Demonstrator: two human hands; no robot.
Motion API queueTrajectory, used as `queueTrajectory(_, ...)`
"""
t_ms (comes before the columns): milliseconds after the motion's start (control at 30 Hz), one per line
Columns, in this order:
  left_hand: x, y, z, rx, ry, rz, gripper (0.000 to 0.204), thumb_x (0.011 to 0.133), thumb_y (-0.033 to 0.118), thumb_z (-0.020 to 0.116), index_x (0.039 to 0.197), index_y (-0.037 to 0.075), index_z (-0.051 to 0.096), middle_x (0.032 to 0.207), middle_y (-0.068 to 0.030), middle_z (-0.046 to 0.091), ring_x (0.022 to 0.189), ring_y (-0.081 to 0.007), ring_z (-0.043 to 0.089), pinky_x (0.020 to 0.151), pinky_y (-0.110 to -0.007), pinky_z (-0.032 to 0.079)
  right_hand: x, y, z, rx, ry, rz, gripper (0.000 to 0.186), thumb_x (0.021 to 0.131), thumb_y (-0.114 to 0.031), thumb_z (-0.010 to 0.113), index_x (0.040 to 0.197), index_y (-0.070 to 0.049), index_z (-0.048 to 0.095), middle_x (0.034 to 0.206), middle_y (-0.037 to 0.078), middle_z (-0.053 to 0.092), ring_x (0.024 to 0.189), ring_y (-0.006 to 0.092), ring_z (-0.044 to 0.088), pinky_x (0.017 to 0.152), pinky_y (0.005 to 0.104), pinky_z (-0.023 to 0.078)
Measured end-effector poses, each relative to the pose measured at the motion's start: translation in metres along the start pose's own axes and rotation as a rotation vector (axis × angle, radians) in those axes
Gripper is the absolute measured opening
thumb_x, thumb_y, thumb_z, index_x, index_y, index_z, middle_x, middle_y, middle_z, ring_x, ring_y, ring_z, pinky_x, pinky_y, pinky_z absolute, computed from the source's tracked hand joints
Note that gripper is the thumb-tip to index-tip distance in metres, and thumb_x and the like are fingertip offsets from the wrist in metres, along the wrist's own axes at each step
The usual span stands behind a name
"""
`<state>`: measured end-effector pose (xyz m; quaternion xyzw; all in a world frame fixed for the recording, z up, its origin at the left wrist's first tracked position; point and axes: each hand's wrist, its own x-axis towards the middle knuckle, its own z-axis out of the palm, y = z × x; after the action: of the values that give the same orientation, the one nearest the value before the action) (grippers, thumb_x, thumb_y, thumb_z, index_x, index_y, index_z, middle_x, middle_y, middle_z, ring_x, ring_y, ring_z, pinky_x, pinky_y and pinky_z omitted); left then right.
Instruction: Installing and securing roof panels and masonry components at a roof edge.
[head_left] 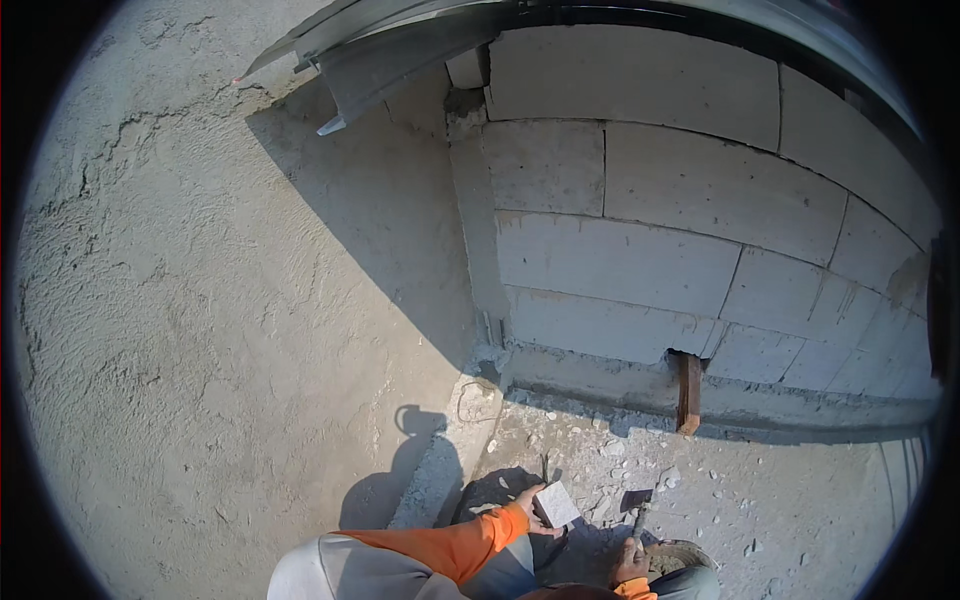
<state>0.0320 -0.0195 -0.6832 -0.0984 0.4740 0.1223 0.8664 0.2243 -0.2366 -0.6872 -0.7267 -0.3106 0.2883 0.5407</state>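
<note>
My left hand (532, 510), at the end of an orange sleeve, grips a small pale grey block (557, 504) low in the middle of the view. To its right, my right hand (629, 560) is closed round the handle of a tool with a flat dark blade (636, 498), possibly a trowel. A round container (685, 552) with grey material sits beside and below the right hand, partly hidden by my leg.
A rough plastered wall (170, 300) fills the left. A block wall (660, 260) stands ahead, with a wooden piece (688, 395) jutting from a hole near its base. Metal sheeting (385, 65) overhangs above. Broken rubble (610, 450) lies on the concrete floor (820, 490).
</note>
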Motion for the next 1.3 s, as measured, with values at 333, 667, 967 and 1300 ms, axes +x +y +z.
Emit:
queueTrajectory(333,-0.147,0.045,0.069,0.490,-0.776,0.686,0.059,0.083,0.028,0.059,0.134,0.014,0.034,0.131,-0.0089,0.045,0.123,-0.0295,0.039,0.089,-0.061,0.034,0.016,-0.055,0.019,0.108,0.018,0.057,0.053,0.089,-0.047,0.049,0.055,-0.007,0.047,0.045,0.002,0.045,0.035,0.0115,0.041,0.035,0.0282,0.032)
queueTrajectory(667,-0.356,0.147,0.190,0.684,-0.920,1.784,0.093,0.068,0.021,0.069,0.142,0.003,0.014,0.136,-0.0130,0.034,0.126,-0.0248,0.033,0.105,-0.035,0.024,0.023,-0.088,0.034,0.215,-0.059,0.166,0.046,0.088,-0.043,0.052,0.059,-0.008,0.046,0.045,0.001,0.043,0.033,0.0123,0.040,0.032,0.0290,0.033)
queueTrajectory(967,-0.427,0.161,0.206,0.252,-0.901,1.620,0.065,0.073,0.022,0.066,0.128,0.003,0.038,0.120,-0.0120,0.048,0.111,-0.0262,0.048,0.092,-0.049,0.039,0.030,-0.085,0.034,0.161,-0.004,0.242,0.045,0.088,-0.041,0.053,0.058,-0.008,0.047,0.046,0.001,0.044,0.035,0.0116,0.041,0.034,0.0284,0.033)
queueTrajectory(1300,-0.518,0.150,0.219,0.325,-0.686,1.353,0.042,0.079,0.035,0.053,0.112,0.010,0.053,0.113,-0.0094,0.057,0.107,-0.0309,0.050,0.085,-0.055,0.032,0.055,-0.054,0.052,0.094,-0.026,0.149,0.046,0.084,-0.046,0.059,0.060,-0.008,0.051,0.049,0.001,0.046,0.038,0.0111,0.043,0.037,0.0260,0.032)
